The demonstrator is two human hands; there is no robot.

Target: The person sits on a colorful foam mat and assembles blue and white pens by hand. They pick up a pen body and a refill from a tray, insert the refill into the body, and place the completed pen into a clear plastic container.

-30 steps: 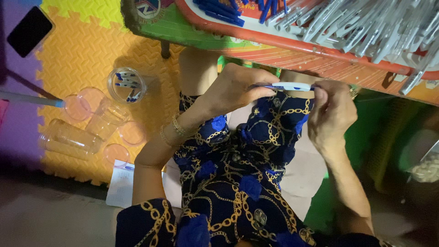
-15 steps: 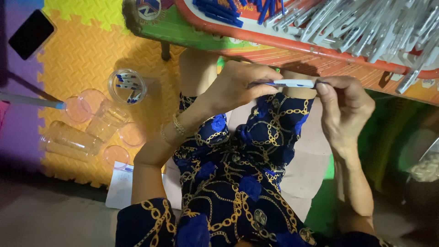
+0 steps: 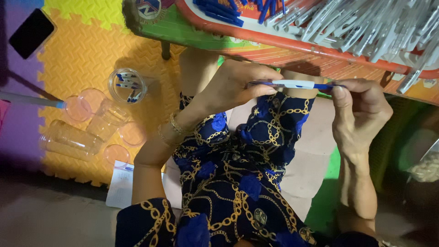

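Now right hand [image 3: 361, 114] slides out rightward, fingertips pinching blue tip of pen [image 3: 292, 84]; left hand [image 3: 233, 87] clenches white barrel at frame centre, below table [image 3: 256, 39]. Pen looks stretched out, mid-assembly.

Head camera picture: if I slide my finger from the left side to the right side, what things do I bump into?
Black phone → clear jar with blue bits → left hand → white and blue pen → right hand.
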